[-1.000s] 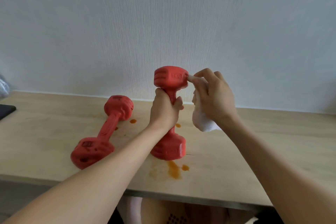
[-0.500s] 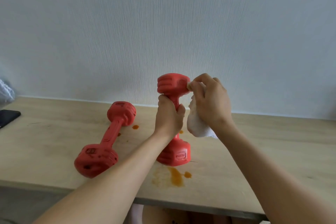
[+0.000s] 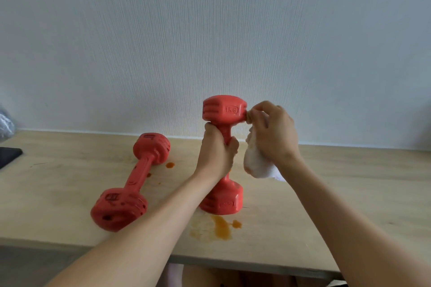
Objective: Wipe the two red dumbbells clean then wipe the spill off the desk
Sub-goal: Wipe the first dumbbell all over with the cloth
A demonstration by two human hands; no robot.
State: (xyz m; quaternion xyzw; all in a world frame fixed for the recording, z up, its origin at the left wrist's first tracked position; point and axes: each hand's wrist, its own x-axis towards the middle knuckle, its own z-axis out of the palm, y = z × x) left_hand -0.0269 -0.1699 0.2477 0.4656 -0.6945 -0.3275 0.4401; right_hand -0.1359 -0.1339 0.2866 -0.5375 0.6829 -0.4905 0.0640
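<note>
One red dumbbell (image 3: 223, 111) stands upright on the wooden desk (image 3: 349, 205), its lower head resting on the top. My left hand (image 3: 215, 151) grips its handle. My right hand (image 3: 274, 133) holds a white cloth (image 3: 256, 163) and presses a corner of it against the right side of the upper head, which is marked 1 kg. The second red dumbbell (image 3: 130, 184) lies on its side to the left, with dark spots on its near head. An orange spill (image 3: 222, 228) sits just in front of the upright dumbbell, and smaller orange drops (image 3: 170, 165) lie near the lying one.
A dark flat object (image 3: 8, 155) lies at the desk's left edge, with a crinkled plastic item (image 3: 5, 123) behind it. A pale textured wall (image 3: 210, 42) runs along the back. The desk's front edge (image 3: 256, 263) is close to me.
The view has shifted slightly. The upright dumbbell has turned in my left hand so the 1 kg mark faces me, while my right hand keeps the cloth against the upper head.
</note>
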